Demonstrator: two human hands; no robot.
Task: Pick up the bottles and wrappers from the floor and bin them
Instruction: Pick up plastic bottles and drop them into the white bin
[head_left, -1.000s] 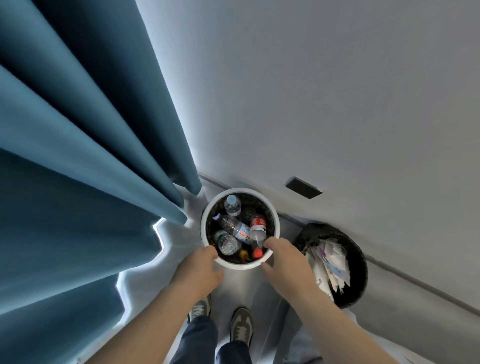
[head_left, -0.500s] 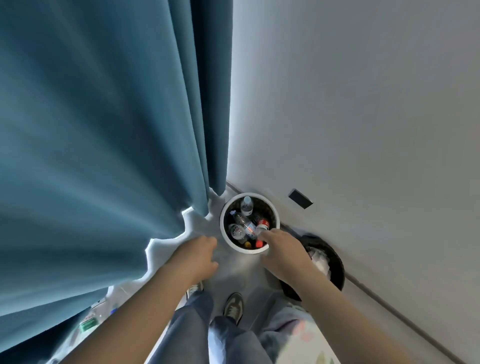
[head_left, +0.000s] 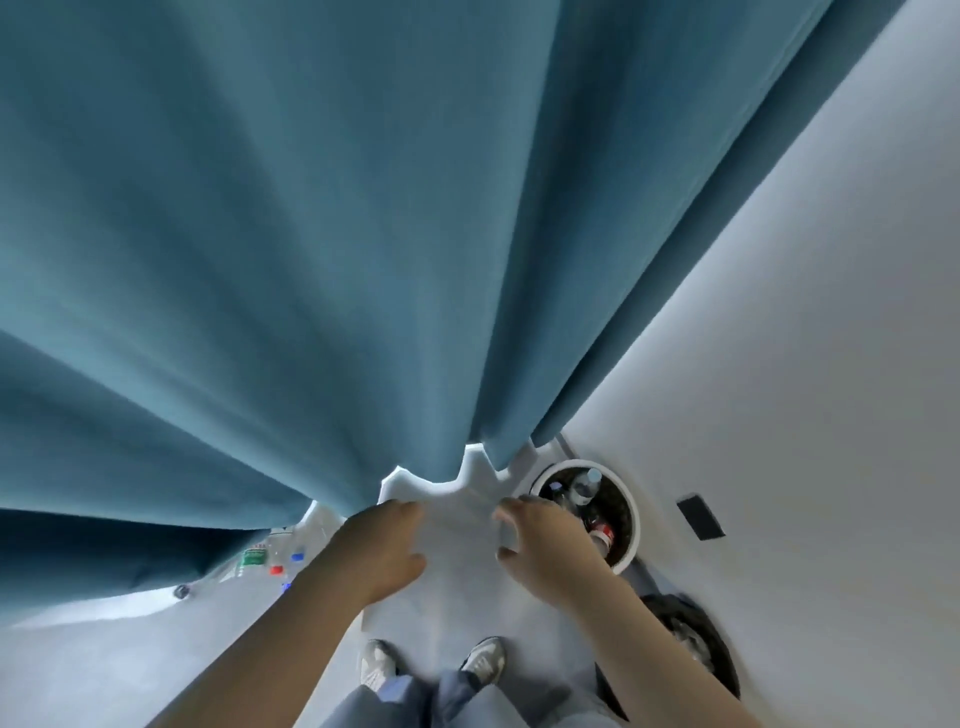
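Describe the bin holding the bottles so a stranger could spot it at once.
Follow the blue curtain down to where its hem meets the pale wall. The round bin stands there. Unlike the black bin beside it, it has a white rim and bottles inside.

Plain teal curtain (head_left: 322, 234), white-rimmed bin (head_left: 626, 499) (black-lined), red-labelled bottle (head_left: 602, 535), pale grey floor (head_left: 130, 660).

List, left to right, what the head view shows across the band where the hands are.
Green-labelled litter → left hand → right hand → white bin → black wall plate.
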